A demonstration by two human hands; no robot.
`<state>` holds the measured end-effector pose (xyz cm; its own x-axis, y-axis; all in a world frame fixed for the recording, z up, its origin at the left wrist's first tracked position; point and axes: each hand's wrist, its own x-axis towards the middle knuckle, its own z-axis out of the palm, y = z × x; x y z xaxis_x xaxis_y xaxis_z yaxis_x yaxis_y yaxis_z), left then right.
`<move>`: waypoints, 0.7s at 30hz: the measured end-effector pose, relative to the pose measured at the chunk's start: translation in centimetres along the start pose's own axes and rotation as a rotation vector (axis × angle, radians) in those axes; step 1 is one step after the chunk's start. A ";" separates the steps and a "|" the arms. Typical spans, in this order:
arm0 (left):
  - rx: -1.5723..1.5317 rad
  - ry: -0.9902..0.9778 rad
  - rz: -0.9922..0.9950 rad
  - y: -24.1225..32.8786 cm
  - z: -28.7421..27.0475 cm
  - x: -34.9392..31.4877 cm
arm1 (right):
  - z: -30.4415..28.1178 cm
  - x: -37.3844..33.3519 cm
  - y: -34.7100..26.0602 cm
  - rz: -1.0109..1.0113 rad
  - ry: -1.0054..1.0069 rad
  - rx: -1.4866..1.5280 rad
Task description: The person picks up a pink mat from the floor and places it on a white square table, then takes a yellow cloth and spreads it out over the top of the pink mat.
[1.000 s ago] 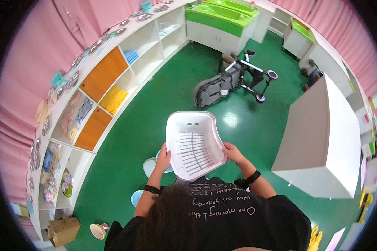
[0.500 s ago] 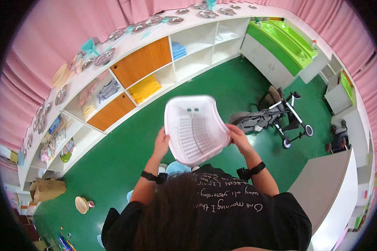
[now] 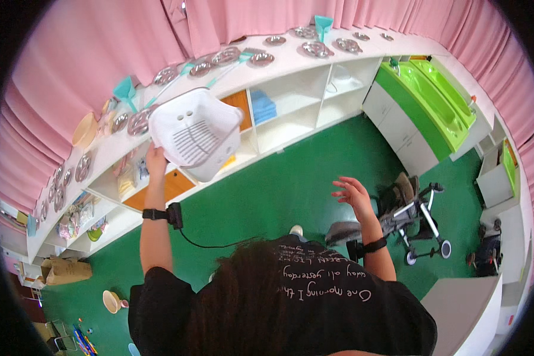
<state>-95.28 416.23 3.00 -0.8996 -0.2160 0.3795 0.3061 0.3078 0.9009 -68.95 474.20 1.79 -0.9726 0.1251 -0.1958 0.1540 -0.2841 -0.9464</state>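
Note:
My left hand [image 3: 155, 160] grips the near left edge of a white plastic basket [image 3: 202, 133] with slots and two small holes. Tilted and held up, the basket partly covers the front of the low shelf unit and its wooden door. Off to the right and apart from the basket, my right hand [image 3: 353, 196] has its fingers spread and holds nothing. A grey folding stroller [image 3: 406, 219] stands just beyond that hand on the green floor.
Metal dishes [image 3: 262, 59] and teal dustpans [image 3: 124, 90] line the white countertop. Folded blue cloths [image 3: 263, 107] lie in a shelf compartment. Green sinks [image 3: 439, 107] stand at the far right. A cardboard box [image 3: 66, 270] and a beige basin [image 3: 111, 301] sit left, a grey-white panel [image 3: 457, 311] near right.
The basket has gone from in front of me to the far left, over the shelf unit, in my left hand. My right hand has let go of it and opened.

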 end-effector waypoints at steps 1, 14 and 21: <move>-0.006 -0.003 0.006 0.4 1.9 2.8 | -1.2 2.5 -1.0 -0.007 0.005 0.000; -0.098 0.233 -0.228 -11.7 12.2 26.5 | 0.3 22.6 -6.0 -0.037 0.124 0.004; 0.107 0.093 -0.210 -16.9 13.1 31.2 | 1.2 26.2 -5.1 -0.016 0.359 0.063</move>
<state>-132.59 416.45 -3.19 -0.9060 -0.3682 0.2090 0.0766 0.3429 0.9362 -95.43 477.76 1.82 -0.8501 0.4523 -0.2696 0.1176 -0.3360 -0.9345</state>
